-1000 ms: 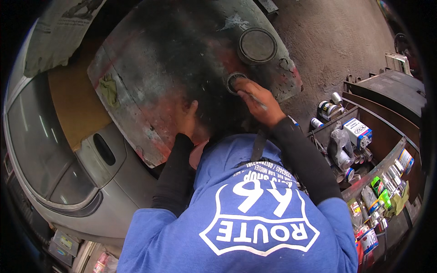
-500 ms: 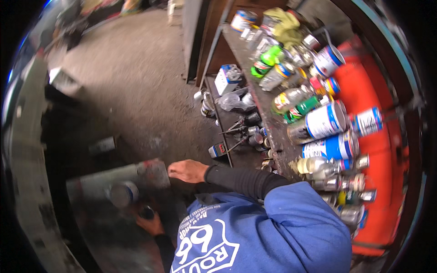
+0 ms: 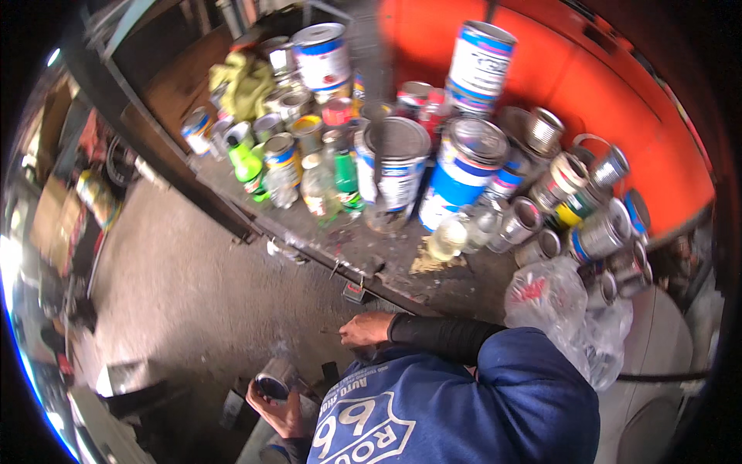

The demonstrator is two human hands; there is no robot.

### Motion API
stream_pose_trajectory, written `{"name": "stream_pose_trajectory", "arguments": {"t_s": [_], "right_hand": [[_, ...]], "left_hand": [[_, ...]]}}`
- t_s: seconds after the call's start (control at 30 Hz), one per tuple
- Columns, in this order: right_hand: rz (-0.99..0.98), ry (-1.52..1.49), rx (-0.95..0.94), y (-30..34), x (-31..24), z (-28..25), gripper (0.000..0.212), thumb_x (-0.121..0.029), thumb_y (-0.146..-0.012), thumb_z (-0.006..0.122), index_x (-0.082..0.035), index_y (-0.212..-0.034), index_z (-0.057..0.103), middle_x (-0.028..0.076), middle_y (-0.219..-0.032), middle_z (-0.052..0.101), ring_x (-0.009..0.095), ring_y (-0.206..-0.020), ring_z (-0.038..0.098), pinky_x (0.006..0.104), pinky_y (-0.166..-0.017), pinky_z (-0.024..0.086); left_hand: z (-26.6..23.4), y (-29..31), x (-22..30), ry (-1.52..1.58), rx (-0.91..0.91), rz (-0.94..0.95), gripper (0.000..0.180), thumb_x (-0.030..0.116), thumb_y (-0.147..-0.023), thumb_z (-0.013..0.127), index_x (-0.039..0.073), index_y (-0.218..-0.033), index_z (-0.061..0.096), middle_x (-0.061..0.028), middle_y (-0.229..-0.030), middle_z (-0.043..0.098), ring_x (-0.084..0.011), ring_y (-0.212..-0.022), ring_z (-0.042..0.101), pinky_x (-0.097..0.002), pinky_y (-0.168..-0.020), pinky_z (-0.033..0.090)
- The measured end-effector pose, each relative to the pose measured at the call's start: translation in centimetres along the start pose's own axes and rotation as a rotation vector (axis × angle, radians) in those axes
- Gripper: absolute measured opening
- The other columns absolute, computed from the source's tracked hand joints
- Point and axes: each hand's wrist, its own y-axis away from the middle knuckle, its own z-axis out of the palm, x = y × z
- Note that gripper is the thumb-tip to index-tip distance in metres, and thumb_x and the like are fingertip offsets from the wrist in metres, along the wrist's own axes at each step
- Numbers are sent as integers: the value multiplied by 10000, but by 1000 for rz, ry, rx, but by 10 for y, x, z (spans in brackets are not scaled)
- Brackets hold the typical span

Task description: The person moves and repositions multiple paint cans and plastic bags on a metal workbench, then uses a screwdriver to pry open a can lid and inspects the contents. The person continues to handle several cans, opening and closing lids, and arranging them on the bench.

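Note:
My left hand (image 3: 280,414) is wrapped round a small metal can (image 3: 280,373), whose dark mouth faces me; it is tilted. My right hand (image 3: 366,330) hangs in front of the shelf, fingers closed. A thin stick-like thing (image 3: 331,332) juts from its fingertips, too small to name. Dark sleeves cover both forearms, and my blue shirt fills the lower middle. Beyond my right hand, the shelf (image 3: 309,238) carries paint cans such as a blue and white can (image 3: 464,174), plus a green bottle (image 3: 347,183) and clear bottles.
A clear plastic bag (image 3: 547,298) lies at the shelf's right end, near my right elbow. Behind the shelf stands a red panel (image 3: 610,85). A yellow-green cloth (image 3: 244,85) sits at the far left end. Concrete floor (image 3: 185,263) stretches left, with a white box-like thing (image 3: 127,377) on it.
My view has swung right, toward the shelf. The can, formerly beside my left hand over the grey board, is now in its grip. My right hand stays closed.

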Motion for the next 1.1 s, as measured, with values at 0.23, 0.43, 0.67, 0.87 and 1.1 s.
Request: {"name": "stream_pose_trajectory", "arguments": {"t_s": [0.23,0.43,0.67,0.87,1.1], "right_hand": [[105,-231,290,30,21,4,431,-425,-1038,518,-32,-1143,661,213,-1006,725,420,-971,690,519,-818,517],[90,-370,682,88,1,-14,387,-373,-1053,537,-2,-1030,645,223,-849,672,410,-829,674,496,-744,484],[153,-707,1070,171,-53,6,325,-317,-1077,522,-11,-1053,628,134,-877,677,261,-807,668,398,-752,505],[293,-639,1350,212,-50,14,258,-266,-1063,550,-22,-1025,623,131,-810,665,280,-732,658,408,-686,495],[236,-734,1429,226,-23,15,317,-306,-1076,538,-18,-978,627,73,-789,637,191,-722,607,348,-687,486]], "left_hand": [[54,-107,206,398,-626,470,1013,211,-605,869,-15,-1457,368,-142,-1361,481,-278,-1315,476,-420,-1149,349],[110,-114,378,271,-1026,1106,901,61,-615,857,-26,-1389,404,-188,-1357,524,-291,-1269,546,-431,-1092,435],[199,-57,487,437,-1355,1301,846,187,-698,906,-70,-1360,446,-187,-1255,619,-281,-1171,621,-401,-1027,488],[269,10,534,265,-1476,1512,708,359,-700,832,-92,-1205,625,-265,-1239,620,-353,-1181,615,-404,-1033,479],[313,57,559,131,-1348,1684,772,440,-697,798,-76,-1244,627,-266,-1256,639,-356,-1219,603,-404,-1039,468]]}}
